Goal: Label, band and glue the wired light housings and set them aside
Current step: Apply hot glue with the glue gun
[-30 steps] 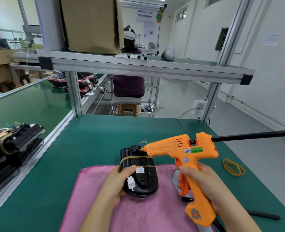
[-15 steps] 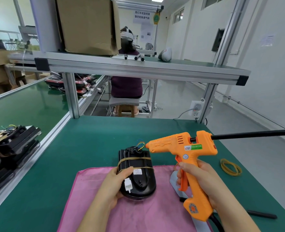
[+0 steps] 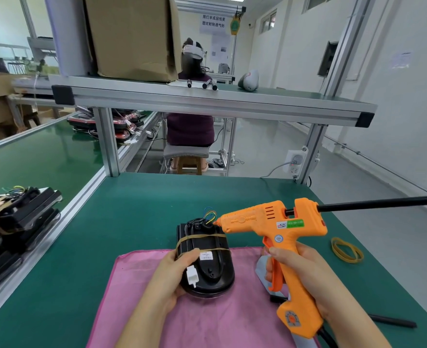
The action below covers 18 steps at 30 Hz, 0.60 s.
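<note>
A black wired light housing point(image 3: 213, 268) lies on a pink cloth point(image 3: 207, 320), with a tan rubber band around its far half, a small white label on top and coloured wires at its far end. My left hand point(image 3: 173, 277) grips its left side beside a white connector point(image 3: 192, 277). My right hand point(image 3: 305, 272) holds an orange glue gun point(image 3: 280, 237) by the handle, a black glue stick jutting out to the right. The nozzle tip sits at the wires on the housing's far end.
Several banded black housings point(image 3: 14, 229) are stacked at the left, beyond the bench rail. Loose rubber bands point(image 3: 346, 249) lie on the green mat at the right. A black stick point(image 3: 393, 322) lies near the right edge. A shelf with a cardboard box point(image 3: 132, 36) spans overhead.
The glue gun has stayed at the housing's far end, its nozzle close to the wires. My left hand keeps its grip on the housing.
</note>
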{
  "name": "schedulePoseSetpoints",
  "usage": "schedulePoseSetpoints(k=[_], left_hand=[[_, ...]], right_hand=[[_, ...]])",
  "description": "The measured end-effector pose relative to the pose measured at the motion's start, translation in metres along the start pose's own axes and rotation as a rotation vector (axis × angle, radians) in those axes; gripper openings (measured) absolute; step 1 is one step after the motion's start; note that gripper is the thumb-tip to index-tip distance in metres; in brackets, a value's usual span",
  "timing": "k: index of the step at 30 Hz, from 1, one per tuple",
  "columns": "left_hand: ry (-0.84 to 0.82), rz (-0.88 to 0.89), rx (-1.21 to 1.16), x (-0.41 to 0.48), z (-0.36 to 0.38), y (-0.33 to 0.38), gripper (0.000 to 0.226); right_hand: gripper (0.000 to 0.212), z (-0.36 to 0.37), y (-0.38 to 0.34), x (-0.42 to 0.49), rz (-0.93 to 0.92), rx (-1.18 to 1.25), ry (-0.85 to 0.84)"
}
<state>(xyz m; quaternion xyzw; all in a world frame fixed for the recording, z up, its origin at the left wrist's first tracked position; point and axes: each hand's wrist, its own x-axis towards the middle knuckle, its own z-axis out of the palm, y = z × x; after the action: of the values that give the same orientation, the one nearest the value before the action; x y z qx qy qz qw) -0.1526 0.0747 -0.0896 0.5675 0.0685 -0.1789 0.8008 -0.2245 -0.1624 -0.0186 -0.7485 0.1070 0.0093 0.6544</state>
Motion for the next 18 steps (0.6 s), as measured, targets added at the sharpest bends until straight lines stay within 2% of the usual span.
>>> schedulePoseSetpoints(k=[18], left_hand=[[0.005,0.005,0.029,0.0011,-0.0005,-0.0021,0.023]], right_hand=[[0.022,0.0090,-0.0056,0.0026,-0.044,0.002,-0.028]])
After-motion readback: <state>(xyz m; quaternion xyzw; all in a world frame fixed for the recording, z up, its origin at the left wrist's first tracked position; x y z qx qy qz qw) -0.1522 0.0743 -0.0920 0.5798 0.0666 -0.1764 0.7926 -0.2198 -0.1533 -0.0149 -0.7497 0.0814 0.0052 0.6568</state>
